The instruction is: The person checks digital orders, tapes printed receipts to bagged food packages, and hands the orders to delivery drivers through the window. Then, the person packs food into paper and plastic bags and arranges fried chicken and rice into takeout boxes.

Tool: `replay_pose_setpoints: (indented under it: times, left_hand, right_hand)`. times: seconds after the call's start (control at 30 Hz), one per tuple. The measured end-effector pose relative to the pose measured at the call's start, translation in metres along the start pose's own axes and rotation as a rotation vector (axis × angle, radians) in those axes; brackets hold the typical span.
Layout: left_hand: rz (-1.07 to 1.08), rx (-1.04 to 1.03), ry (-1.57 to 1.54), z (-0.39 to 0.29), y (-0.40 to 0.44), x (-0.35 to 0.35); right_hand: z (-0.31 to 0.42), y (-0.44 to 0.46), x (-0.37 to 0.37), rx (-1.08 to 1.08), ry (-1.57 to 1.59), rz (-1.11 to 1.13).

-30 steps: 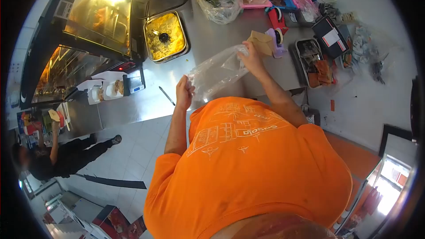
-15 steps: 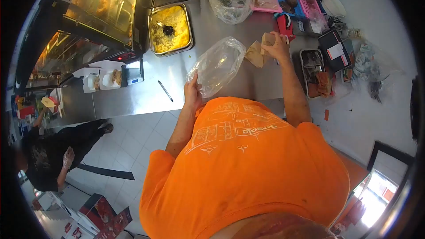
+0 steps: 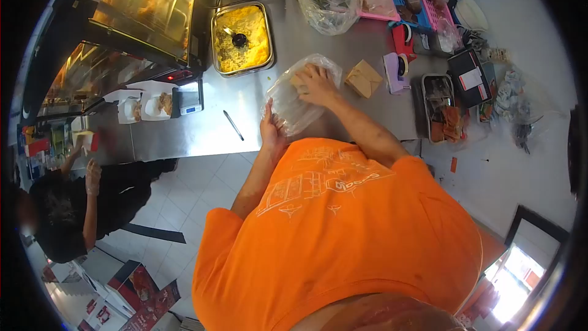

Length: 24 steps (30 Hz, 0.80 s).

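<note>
Right hand [image 3: 316,87] shifted to plastic bag [image 3: 285,103]: clear, creased, shiny.

left hand [image 3: 273,131] nearer, right hand [image 3: 316,87] farther forward

I see a bright orange T-shirt [image 3: 355,233] on the person, its rounded collar [image 3: 361,293] curving at six o'clock from the shirt's middle. Small darker spots [image 3: 418,277] show at four and seven. Thin white line drawings [image 3: 288,191] spread around eleven, with a bolder white word [image 3: 355,180] at twelve. The short left sleeve [image 3: 215,239] sits at nine, the right sleeve [image 3: 422,181] at two.
</note>
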<state>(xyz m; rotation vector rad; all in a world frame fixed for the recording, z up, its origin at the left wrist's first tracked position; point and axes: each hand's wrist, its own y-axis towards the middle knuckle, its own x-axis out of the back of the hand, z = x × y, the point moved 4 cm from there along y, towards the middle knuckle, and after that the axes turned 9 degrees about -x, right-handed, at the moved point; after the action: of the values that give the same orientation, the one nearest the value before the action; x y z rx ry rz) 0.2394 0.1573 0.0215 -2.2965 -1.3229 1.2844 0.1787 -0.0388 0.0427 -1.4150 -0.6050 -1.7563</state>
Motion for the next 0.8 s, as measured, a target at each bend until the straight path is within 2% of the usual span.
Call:
replay_pose_setpoints:
  times: [0.1,0.13,0.2,0.23,0.3,0.37,0.4,0.47,0.53,0.6,0.67,0.73,0.8]
  left_hand:
    - [-0.046,0.012,0.041,0.012,0.006,0.024]
    - [-0.055,0.009,0.027,0.014,0.006,0.025]
    - [-0.090,0.009,-0.007,0.013,0.005,0.020]
    - [-0.115,0.015,-0.023,0.009,0.002,0.011]
    - [-0.121,0.031,-0.032,0.010,0.007,0.010]
    - [-0.077,0.043,-0.014,0.017,0.020,0.016]
    - [-0.053,0.043,-0.005,0.018,0.023,0.016]
    - [-0.008,0.011,0.017,0.011,0.021,0.008]
    - [0.041,0.040,-0.024,0.000,0.008,-0.004]
    - [0.068,0.051,-0.067,-0.001,0.001,-0.003]
    - [0.083,0.027,-0.135,0.011,0.010,0.004]
    - [-0.036,0.019,-0.128,0.011,0.011,-0.002]
    - [-0.107,-0.044,-0.084,0.006,0.012,0.004]
  right_hand:
    - [-0.013,-0.007,0.017,0.210,0.287,-0.251]
    - [-0.033,-0.013,0.031,0.186,0.345,-0.308]
    - [-0.067,-0.021,0.076,-0.070,0.235,-0.403]
    - [-0.081,-0.027,0.095,-0.302,0.067,-0.438]
    - [-0.126,-0.040,0.063,-0.414,-0.143,-0.191]
    - [-0.159,-0.046,0.038,-0.496,-0.118,-0.029]
    - [-0.171,-0.041,0.033,-0.517,0.010,0.010]
    - [-0.171,-0.021,0.041,-0.427,0.350,-0.069]
    - [-0.167,-0.014,0.055,-0.217,0.773,-0.297]
    - [-0.075,-0.023,0.106,-0.239,1.361,0.022]
    - [-0.038,-0.008,0.053,-0.114,1.453,0.437]
    - [0.017,0.000,0.026,0.115,1.013,0.412]
    - [0.052,-0.017,0.005,-0.113,0.136,0.109]
